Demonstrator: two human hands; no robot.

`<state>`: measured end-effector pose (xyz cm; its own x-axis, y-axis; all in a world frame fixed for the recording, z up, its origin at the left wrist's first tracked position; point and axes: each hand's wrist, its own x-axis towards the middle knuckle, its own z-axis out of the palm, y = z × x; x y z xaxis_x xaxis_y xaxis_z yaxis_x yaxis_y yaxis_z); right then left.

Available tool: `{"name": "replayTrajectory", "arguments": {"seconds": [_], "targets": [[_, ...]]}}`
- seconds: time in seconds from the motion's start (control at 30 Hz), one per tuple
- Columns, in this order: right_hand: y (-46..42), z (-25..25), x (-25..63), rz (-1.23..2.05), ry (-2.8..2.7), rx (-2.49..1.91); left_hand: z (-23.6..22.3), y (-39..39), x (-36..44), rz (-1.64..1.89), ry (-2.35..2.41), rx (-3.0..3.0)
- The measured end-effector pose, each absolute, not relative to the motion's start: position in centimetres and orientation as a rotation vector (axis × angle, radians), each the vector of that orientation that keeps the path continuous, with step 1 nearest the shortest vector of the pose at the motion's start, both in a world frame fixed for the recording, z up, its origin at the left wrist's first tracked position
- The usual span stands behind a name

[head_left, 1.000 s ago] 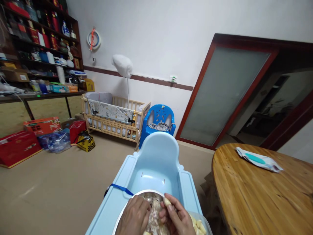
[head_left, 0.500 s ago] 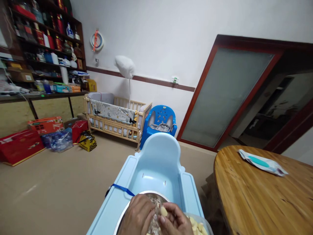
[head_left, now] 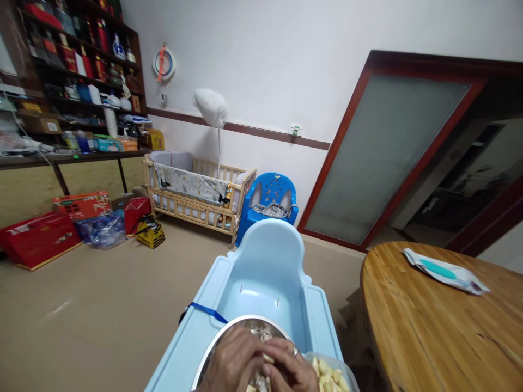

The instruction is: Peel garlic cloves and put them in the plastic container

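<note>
Over a steel bowl (head_left: 207, 351) of garlic and papery skins, both my hands meet with bent fingers. Between the fingertips shows part of a pale garlic clove (head_left: 268, 358). My right hand (head_left: 291, 366), with a ring on one finger, pinches it from the right. My left hand (head_left: 233, 360) closes on it from the left, and its knuckles hide much of the bowl. By my right wrist is a clear plastic container (head_left: 350, 375) with several peeled garlic cloves (head_left: 328, 375). The bowl rests on a light-blue plastic child's chair (head_left: 267, 261).
A wooden table (head_left: 441, 326) with a white and teal packet (head_left: 445, 271) stands at the right. A blue strap (head_left: 209, 311) crosses the chair's left side. Beyond are a blue chair (head_left: 269, 190), a wooden crib (head_left: 196, 209) and red boxes (head_left: 41, 239) on the floor.
My hands have drawn together, and my right fingers, which showed the clove in plain view, now mostly cover it. The whole view has shifted slightly.
</note>
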<state>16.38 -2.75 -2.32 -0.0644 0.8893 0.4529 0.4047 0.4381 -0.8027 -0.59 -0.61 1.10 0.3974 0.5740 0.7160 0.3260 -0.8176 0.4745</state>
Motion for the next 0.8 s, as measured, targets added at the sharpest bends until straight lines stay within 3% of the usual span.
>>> {"name": "replayTrajectory", "arguments": {"seconds": [0.3, 0.67, 0.8], "targets": [[-3.4, 0.2, 15.1, 0.754, -1.509, -1.06, 1.1, -1.4, -1.0, 1.179, 0.915, 2.237], [-3.2, 0.1, 14.8, 1.262, -0.701, -1.028, -0.5, -1.1, 0.1, 1.28, 0.897, 2.183], [-2.9, -0.3, 14.8, 1.332, -0.647, -1.013, -1.3, -0.3, 0.2, 1.346, 0.837, 2.29]]}}
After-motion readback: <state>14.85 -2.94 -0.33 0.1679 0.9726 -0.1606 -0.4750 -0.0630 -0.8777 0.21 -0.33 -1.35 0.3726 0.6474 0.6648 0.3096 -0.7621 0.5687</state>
